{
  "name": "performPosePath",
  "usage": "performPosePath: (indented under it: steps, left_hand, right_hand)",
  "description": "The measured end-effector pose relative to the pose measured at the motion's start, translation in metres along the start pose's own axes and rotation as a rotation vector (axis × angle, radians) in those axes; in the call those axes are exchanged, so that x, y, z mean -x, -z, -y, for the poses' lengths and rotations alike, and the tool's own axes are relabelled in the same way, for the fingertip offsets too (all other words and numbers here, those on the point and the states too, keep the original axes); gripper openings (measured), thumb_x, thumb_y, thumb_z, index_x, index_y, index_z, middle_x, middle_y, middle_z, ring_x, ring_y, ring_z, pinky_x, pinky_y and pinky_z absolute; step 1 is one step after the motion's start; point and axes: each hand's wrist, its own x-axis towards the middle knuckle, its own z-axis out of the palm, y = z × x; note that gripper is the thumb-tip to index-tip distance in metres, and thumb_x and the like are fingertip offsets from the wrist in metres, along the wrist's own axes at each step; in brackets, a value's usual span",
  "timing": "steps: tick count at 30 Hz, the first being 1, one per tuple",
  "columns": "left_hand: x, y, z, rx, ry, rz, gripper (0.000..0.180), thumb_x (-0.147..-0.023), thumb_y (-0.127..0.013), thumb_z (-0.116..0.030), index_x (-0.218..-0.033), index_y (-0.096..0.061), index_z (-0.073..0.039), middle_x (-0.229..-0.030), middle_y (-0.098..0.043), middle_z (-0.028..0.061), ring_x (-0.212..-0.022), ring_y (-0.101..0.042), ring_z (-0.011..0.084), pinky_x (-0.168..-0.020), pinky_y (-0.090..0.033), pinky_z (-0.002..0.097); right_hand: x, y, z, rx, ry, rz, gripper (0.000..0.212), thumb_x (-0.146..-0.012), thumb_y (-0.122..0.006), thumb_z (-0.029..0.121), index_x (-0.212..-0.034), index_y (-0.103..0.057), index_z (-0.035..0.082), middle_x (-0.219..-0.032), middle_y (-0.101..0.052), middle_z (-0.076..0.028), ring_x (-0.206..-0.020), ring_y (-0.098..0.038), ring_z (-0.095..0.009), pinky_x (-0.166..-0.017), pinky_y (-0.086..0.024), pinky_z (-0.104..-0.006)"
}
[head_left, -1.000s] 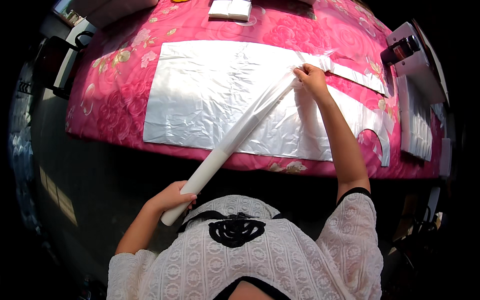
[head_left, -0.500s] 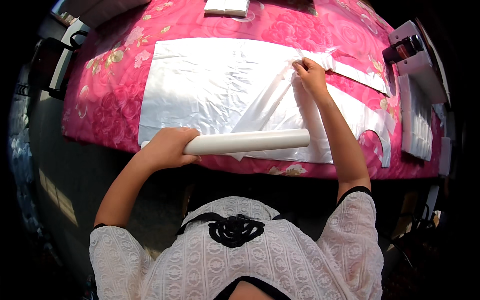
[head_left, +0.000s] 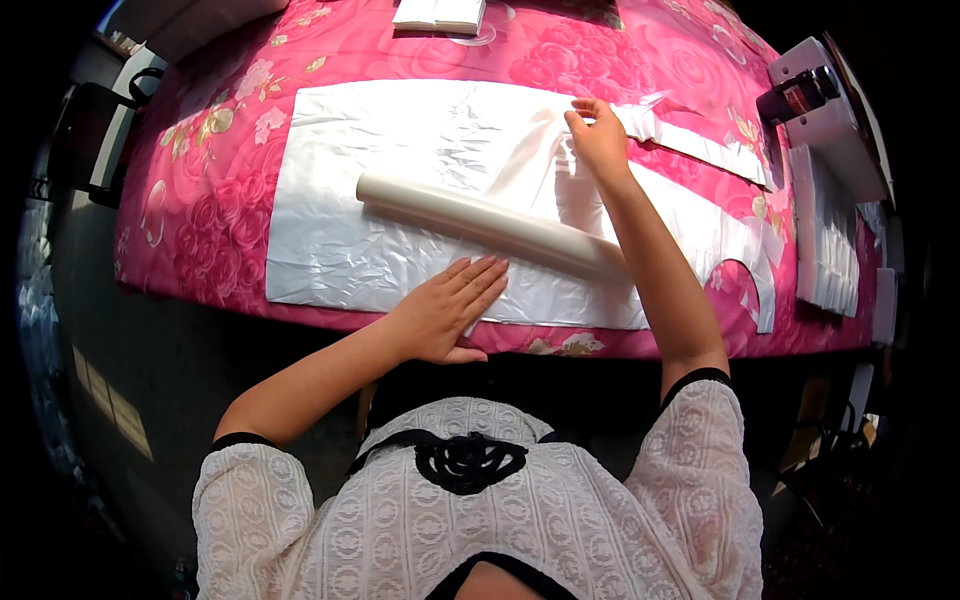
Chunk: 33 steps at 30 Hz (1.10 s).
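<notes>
A white plastic bag (head_left: 380, 130) with cut-out handles lies spread over the table, its handle ends to the right. Across its middle rests a smooth white tube (head_left: 480, 220), slanting down to the right, its right end partly behind my right forearm. My left hand (head_left: 450, 305) presses flat on the bag's near edge, fingers stretched out, just below the tube and apart from it. Near the bag's far edge is my right hand (head_left: 598, 135), fingers loosely bent with a gap to the thumb. A raised fold of thin plastic (head_left: 535, 155) stands beside its thumb.
A pink floral cloth (head_left: 220, 220) covers the table. At the right edge stand a dark bottle-like container (head_left: 797, 95), a white box (head_left: 840, 130) and a stack of folded white plastic bags (head_left: 825, 235). A small white stack (head_left: 440, 14) sits at the far side.
My left hand has let go of the tube, which now lies slanted on the bag, and has moved right to the near edge. My right hand has shifted slightly left and its fingers have loosened.
</notes>
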Motion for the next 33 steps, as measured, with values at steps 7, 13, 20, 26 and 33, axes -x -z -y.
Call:
performPosePath:
  steps: [7, 13, 20, 26, 33]
  left_hand:
    - [-0.002, -0.008, -0.014, -0.063, 0.052, -0.013, 0.087, -0.077, -0.051, -0.057, -0.133, -0.033, 0.006, -0.142, -0.029, 0.0225, -0.134, -0.025, 0.0343, -0.109, -0.019, 0.0444]
    - [-0.002, -0.008, -0.018, -0.091, 0.054, -0.006, 0.086, -0.077, -0.053, -0.054, -0.133, -0.032, 0.007, -0.142, -0.027, 0.0232, -0.134, -0.025, 0.0347, -0.110, -0.017, 0.0441]
    - [-0.003, -0.013, -0.032, -0.099, 0.148, -0.005, 0.077, -0.073, -0.061, -0.034, -0.132, -0.033, 0.008, -0.142, -0.027, 0.0236, -0.134, -0.025, 0.0347, -0.110, -0.017, 0.0444]
    - [-0.006, -0.053, -0.062, -0.173, 0.219, -0.171, 0.062, -0.075, -0.053, -0.014, -0.130, -0.036, 0.008, -0.141, -0.030, 0.0234, -0.133, -0.026, 0.0358, -0.108, -0.019, 0.0489]
    - [-0.006, -0.071, -0.078, -0.190, 0.311, -0.171, 0.060, -0.078, -0.048, -0.013, -0.132, -0.034, 0.007, -0.144, -0.025, 0.0226, -0.135, -0.023, 0.0348, -0.109, -0.015, 0.0482]
  right_hand:
    - [0.149, 0.011, 0.033, 0.423, 0.573, 0.269, 0.047, -0.078, -0.064, 0.018, -0.122, -0.052, 0.008, -0.105, -0.056, -0.012, -0.094, -0.054, -0.028, -0.084, -0.043, -0.0383]
    - [0.135, 0.064, -0.014, 0.612, 0.505, 0.079, 0.050, -0.075, -0.064, 0.011, -0.124, -0.052, 0.012, -0.102, -0.057, -0.007, -0.090, -0.054, -0.027, -0.081, -0.043, -0.0379]
    - [0.126, 0.115, -0.034, 0.522, 0.302, 0.008, 0.048, -0.079, -0.063, 0.010, -0.126, -0.051, 0.014, -0.103, -0.059, -0.008, -0.091, -0.055, -0.026, -0.079, -0.045, -0.0350]
    - [0.180, 0.054, 0.014, 0.422, 0.610, 0.328, 0.053, -0.067, -0.067, 0.002, -0.117, -0.057, 0.013, -0.109, -0.059, -0.006, -0.100, -0.055, -0.026, -0.088, -0.043, -0.0375]
    - [0.112, 0.017, 0.012, 0.440, 0.722, 0.218, 0.048, -0.070, -0.065, 0.007, -0.117, -0.058, 0.016, -0.107, -0.060, -0.002, -0.098, -0.055, -0.022, -0.088, -0.040, -0.0371]
